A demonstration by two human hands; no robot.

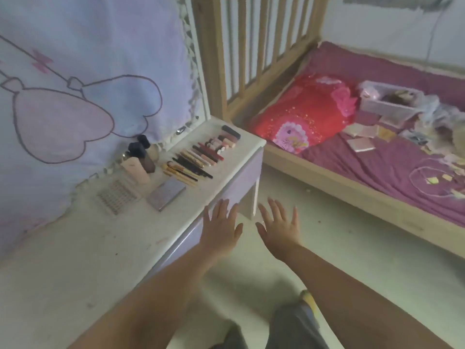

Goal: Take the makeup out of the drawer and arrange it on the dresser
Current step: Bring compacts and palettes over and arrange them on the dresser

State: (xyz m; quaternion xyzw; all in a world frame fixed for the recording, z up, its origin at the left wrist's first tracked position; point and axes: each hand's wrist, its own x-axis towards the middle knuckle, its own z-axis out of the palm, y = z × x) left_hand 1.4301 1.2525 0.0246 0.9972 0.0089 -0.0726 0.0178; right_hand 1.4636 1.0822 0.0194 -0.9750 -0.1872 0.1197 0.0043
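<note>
Makeup lies in rows on the white dresser top (75, 248): several brushes and pencils (187, 167), lipsticks (216, 146), a lilac palette (166, 193), bottles (141, 159) and a clear studded sheet (117, 197). The lilac drawer front (241, 182) looks closed under the top. My left hand (221, 227) has its fingers spread flat by the dresser's front edge, holding nothing. My right hand (279, 225) is beside it over the floor, fingers spread, also empty.
A lilac cloth with heart drawings (75, 84) hangs behind the dresser. To the right stands a wooden-framed bed (327, 177) with a purple sheet, a red pillow (304, 112), a plastic box (387, 102) and scattered small items. Pale floor (327, 248) lies between.
</note>
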